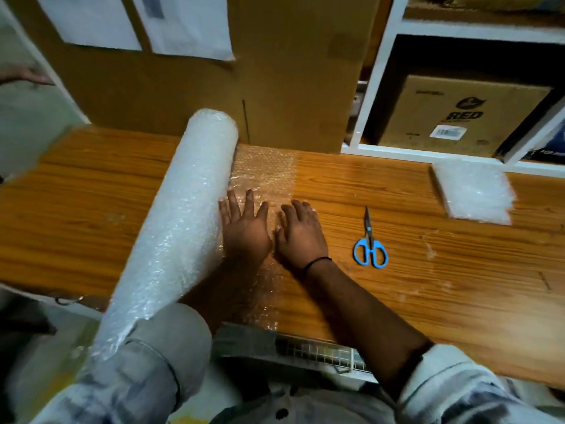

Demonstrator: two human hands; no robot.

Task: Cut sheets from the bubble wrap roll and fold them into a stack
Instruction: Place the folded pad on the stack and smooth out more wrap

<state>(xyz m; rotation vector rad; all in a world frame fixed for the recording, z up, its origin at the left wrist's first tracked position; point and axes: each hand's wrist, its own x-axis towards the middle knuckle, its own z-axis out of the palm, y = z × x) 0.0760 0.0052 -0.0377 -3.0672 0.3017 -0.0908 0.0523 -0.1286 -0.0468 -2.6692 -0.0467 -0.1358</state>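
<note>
A thick bubble wrap roll (180, 215) lies across the wooden table (428, 286), running from the near left edge to the far middle. A short unrolled strip of wrap (264, 172) spreads flat to the right of the roll. My left hand (243, 228) presses flat on this strip, right beside the roll, fingers straight. Next to it, my right hand (301, 232) lies flat on the strip's free edge. Blue-handled scissors (370, 244) lie shut on the table to the right of my hands. A stack of folded bubble wrap sheets (475, 192) sits at the far right.
A large cardboard box (275, 71) stands against the table's far edge behind the roll. White shelving (376, 87) at the back right holds another cardboard box (461, 114). A wire basket (321, 353) sits under the near table edge.
</note>
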